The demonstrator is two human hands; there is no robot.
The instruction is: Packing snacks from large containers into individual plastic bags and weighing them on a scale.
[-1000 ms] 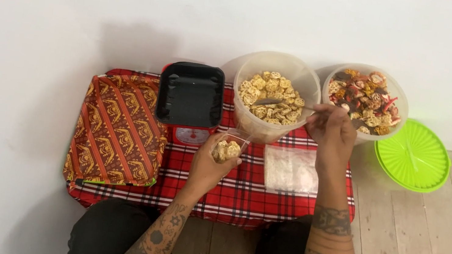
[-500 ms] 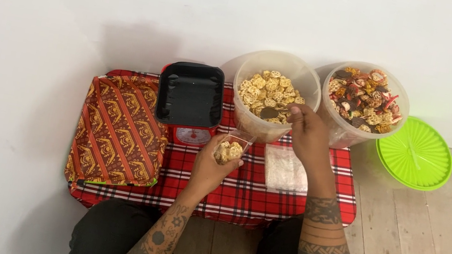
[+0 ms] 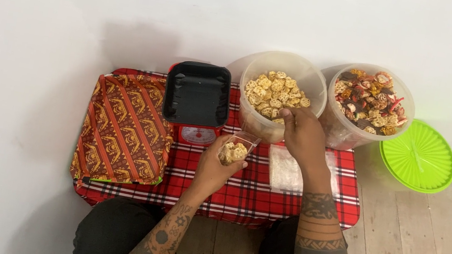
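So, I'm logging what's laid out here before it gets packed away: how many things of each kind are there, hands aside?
Round clear plastic tubs of snacks: 2
Round green plastic lid: 1
Red kitchen scale with black tray: 1
Patterned red-orange rectangular tray: 1
Small clear bag of snacks, in the left hand: 1
Stack of empty clear bags: 1
Total: 7

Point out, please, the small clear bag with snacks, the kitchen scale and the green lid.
small clear bag (image 3: 233,150), head view, on the snacks inside it, held in the left hand.
kitchen scale (image 3: 197,94), head view, on the middle of its black pan.
green lid (image 3: 417,156), head view, on its ribbed top.
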